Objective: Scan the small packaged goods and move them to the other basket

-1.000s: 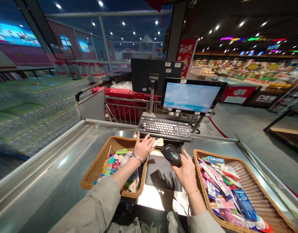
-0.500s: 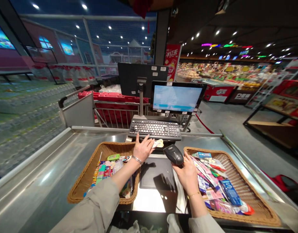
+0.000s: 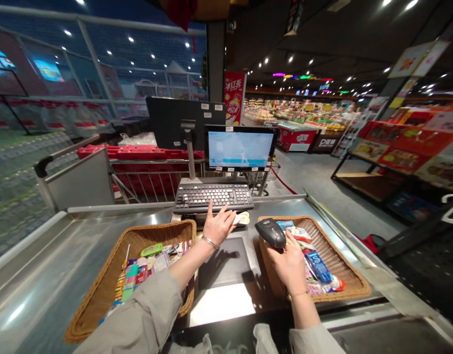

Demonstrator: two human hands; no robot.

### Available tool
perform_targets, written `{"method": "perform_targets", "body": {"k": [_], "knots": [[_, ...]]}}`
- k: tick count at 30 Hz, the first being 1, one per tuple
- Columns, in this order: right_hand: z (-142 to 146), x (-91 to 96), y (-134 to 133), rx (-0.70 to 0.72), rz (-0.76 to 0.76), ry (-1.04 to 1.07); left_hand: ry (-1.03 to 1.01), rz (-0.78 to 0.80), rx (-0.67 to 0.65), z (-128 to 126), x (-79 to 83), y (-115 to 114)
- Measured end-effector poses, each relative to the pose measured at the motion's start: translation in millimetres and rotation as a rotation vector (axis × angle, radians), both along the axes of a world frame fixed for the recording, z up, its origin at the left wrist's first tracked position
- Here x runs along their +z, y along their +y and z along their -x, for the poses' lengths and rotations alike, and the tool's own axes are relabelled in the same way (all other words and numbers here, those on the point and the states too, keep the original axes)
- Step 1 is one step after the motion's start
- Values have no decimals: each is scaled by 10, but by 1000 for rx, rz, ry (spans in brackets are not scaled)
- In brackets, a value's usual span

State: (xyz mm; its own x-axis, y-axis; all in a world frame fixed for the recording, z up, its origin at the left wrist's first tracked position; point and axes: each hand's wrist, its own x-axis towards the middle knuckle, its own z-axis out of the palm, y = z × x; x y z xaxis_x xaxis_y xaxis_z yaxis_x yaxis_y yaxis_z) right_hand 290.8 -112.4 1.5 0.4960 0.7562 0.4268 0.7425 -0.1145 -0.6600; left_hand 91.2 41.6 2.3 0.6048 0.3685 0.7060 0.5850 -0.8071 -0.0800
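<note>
My left hand [image 3: 219,225] rests by the front edge of the black keyboard [image 3: 212,196], with the index finger stretched up onto the keys. Its other fingers pinch a small pale yellow packet [image 3: 242,218]. My right hand [image 3: 290,261] grips a black handheld barcode scanner [image 3: 271,232], held over the near left corner of the right wicker basket [image 3: 352,278]. A dark scanner pad [image 3: 224,262] lies on the counter between my hands. The lit till screen [image 3: 240,148] stands behind the keyboard.
A left wicker basket [image 3: 101,295] holds several small colourful packets, and so does the right one. The steel counter [image 3: 53,275] runs left. Behind it stand a customer display [image 3: 178,120] and red shopping baskets [image 3: 138,152]. Store shelves [image 3: 410,157] are at the right.
The view has turned to the right, so everything has slid left in the picture. My right hand with the scanner has moved over the right basket. My left hand stays at the keyboard.
</note>
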Motion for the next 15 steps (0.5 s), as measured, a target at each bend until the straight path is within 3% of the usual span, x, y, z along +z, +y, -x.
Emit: {"method": "perform_targets", "body": {"k": [15], "knots": [[-349,31,-367,-303,-28,57,4,-11,-157,-504,-34,-70]]}}
